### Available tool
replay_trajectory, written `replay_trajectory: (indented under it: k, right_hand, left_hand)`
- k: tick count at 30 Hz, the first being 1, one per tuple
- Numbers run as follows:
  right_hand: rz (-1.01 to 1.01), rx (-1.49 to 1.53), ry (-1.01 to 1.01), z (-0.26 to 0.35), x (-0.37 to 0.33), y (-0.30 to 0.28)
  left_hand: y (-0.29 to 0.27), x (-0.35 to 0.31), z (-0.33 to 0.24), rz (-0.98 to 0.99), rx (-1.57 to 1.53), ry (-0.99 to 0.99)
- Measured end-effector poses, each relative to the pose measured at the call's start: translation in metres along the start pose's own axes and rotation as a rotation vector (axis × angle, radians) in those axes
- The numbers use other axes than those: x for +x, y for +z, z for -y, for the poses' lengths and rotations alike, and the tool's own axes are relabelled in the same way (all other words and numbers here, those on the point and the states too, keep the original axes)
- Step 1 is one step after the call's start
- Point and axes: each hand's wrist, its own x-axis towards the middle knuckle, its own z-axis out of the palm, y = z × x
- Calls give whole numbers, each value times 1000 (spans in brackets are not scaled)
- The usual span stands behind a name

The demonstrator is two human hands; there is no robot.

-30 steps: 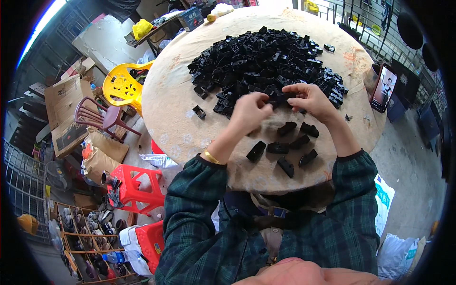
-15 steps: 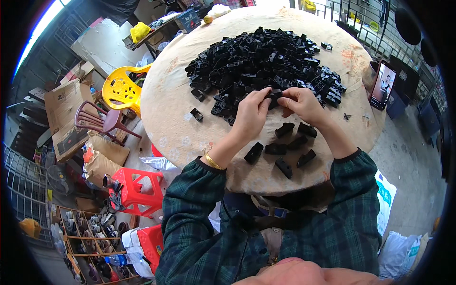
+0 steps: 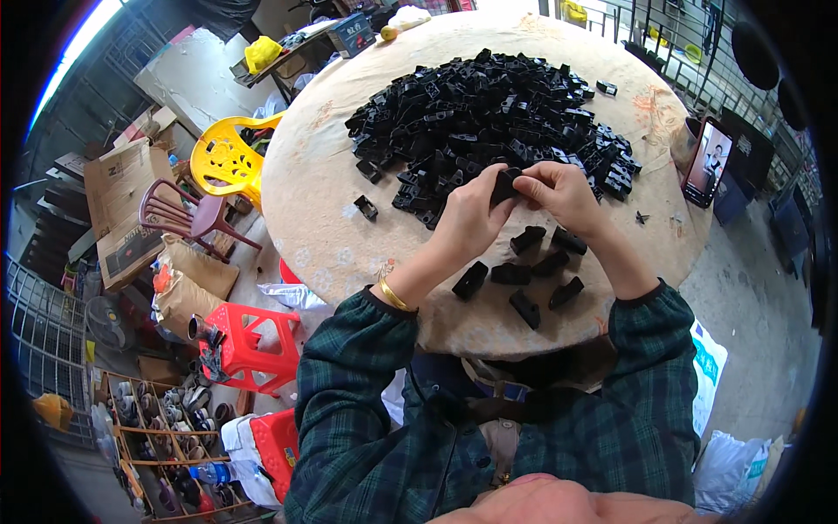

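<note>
Between my two hands is a small black plastic part (image 3: 504,185), held over the near edge of a big heap of black plastic parts (image 3: 471,118). My left hand (image 3: 472,208) grips it from the left, its fingers closed. On the other side my right hand (image 3: 559,194) pinches the part's right end between thumb and fingers. Several similar parts (image 3: 511,274) lie apart from the heap, on the cloth just below my hands. One loose part (image 3: 366,208) rests left of the heap, another (image 3: 607,87) at its far right.
The heap sits on a round table with a beige patterned cloth (image 3: 305,192). At the right edge a phone (image 3: 708,163) stands upright beside a cup (image 3: 685,140). Left of the table are a yellow chair (image 3: 209,157), a brown chair (image 3: 194,214) and a red stool (image 3: 253,345).
The black part has turned between my fingers and now shows a broader dark face. My hands stay almost in place, and the whole view has shifted slightly.
</note>
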Motion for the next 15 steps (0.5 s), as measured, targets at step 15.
replay_trajectory:
  k: [15]
  right_hand:
    - [-33,-1068,-82,9,0,-33]
  left_hand:
    - [-2,-21,-31,579,-80,156]
